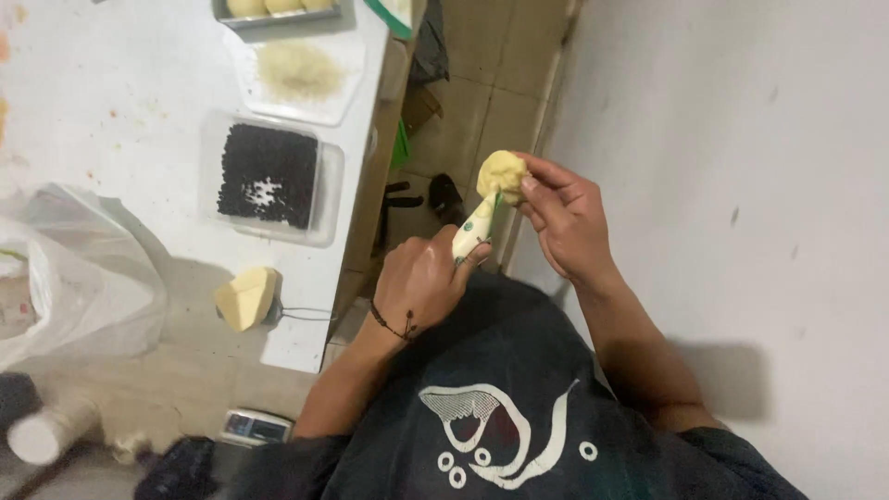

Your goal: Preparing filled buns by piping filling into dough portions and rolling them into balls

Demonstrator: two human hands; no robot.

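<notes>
Closest to the camera, a person in a dark printed shirt [500, 435] is working over their lap. Their left hand [421, 282] is closing around the handle of a white tool [474, 230], its tip pressing into a pale yellow dough ball [501, 173]. Their right hand [565, 218] is pinching that ball between fingertips. Farther off, a yellow dough block [245, 297], a tray of black beads [269, 176] and a plate of pale crumbs [298, 70] are sitting on the white table [111, 102].
</notes>
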